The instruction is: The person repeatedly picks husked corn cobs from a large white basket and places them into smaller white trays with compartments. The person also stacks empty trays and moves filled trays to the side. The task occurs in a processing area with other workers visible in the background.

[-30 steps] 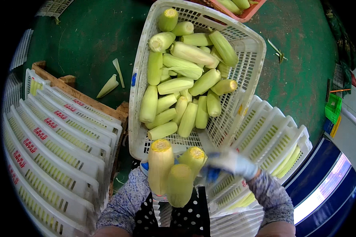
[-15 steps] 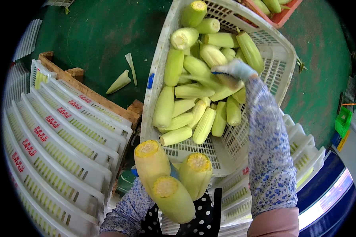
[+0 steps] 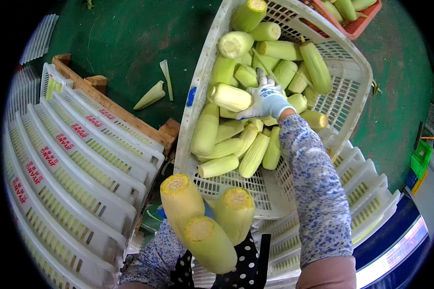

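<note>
Three husk-covered ears of corn (image 3: 210, 245) stand bunched at the lower middle with their cut ends up. My left hand (image 3: 209, 210) is closed around them; only bits of its blue glove show between and beside the ears. My right hand (image 3: 269, 99), in a pale glove with grey fingertips, reaches into a white slatted crate (image 3: 194, 115) of green corn. Its fingers are stretched apart over the pile, just right of a pale ear of corn (image 3: 232, 98). The thumb lies by that ear's lower side, and the hand does not appear closed on it.
Stacked white crates (image 3: 94, 178) curve along the left beside a wooden pallet (image 3: 111, 108). More stacked crates (image 3: 359, 185) stand at the lower right. A red crate (image 3: 366, 24) with corn is at the top right. Loose husk pieces (image 3: 150, 95) lie on the green floor.
My right hand has moved left and slightly down across the pile, its fingers now spread. Some ears under it have shifted. My left hand keeps its three ears nearly in place.
</note>
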